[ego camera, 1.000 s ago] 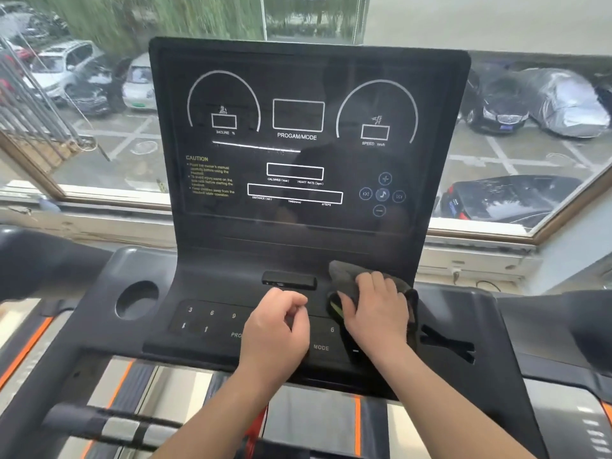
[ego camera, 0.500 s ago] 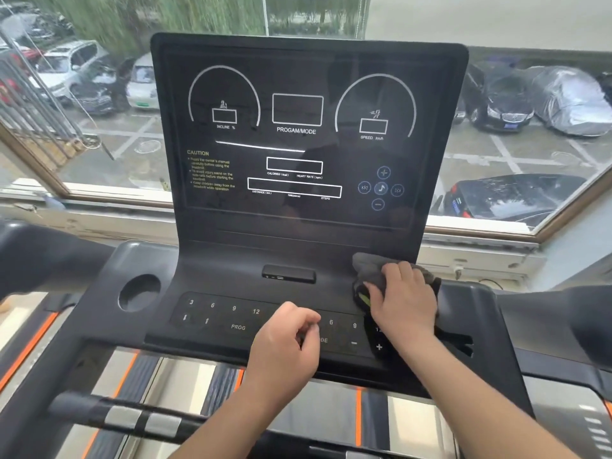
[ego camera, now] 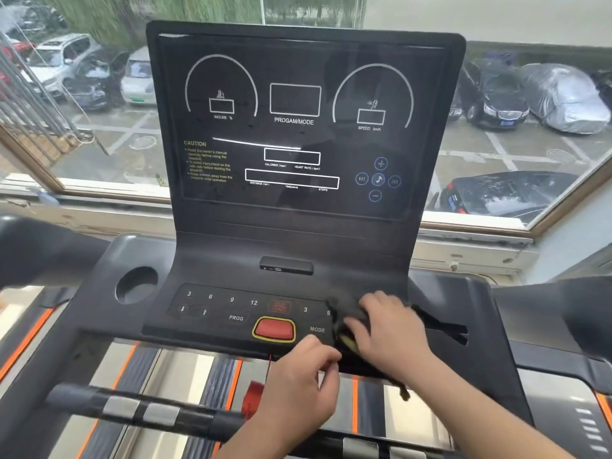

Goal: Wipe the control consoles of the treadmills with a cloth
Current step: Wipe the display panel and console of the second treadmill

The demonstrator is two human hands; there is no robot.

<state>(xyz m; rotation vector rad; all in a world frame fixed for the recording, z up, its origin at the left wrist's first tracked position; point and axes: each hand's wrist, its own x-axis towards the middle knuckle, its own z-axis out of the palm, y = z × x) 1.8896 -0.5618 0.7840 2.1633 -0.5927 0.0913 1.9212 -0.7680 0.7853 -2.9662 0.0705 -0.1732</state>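
From my remote seat I look down on the treadmill's control console (ego camera: 298,223), whose dark, unlit display panel (ego camera: 294,127) stands upright in front of a window (ego camera: 516,154) that overlooks parked cars.

The right hand (ego camera: 390,329) is on the right end of the button panel (ego camera: 218,309), just right of the "MODE" label. It grips the dark cloth (ego camera: 339,314), with its fingers bent over the bunched fabric and pressing it against the console. A yellowish patch of the cloth shows under the thumb, and a loose tail hangs off the console's front edge below the wrist. Motion blur smears the hand and cloth, so I cannot make out the finer finger placement.

The left hand (ego camera: 298,382) sits lower, in front of the console's front edge and just below the "MODE" label. It is curled into a loose fist, and I see nothing in it. The two hands are just beside each other, but I cannot see them touching.

The red stop button (ego camera: 274,328), ringed in yellow, is just left of the hands. A thin red cord drops from below it to a red clip (ego camera: 253,397) beside the left wrist. A round cup holder (ego camera: 135,284) is at the console's left. A small black port block (ego camera: 286,265) lies above the buttons. A handlebar (ego camera: 142,409) with silver grips crosses the bottom of the view.
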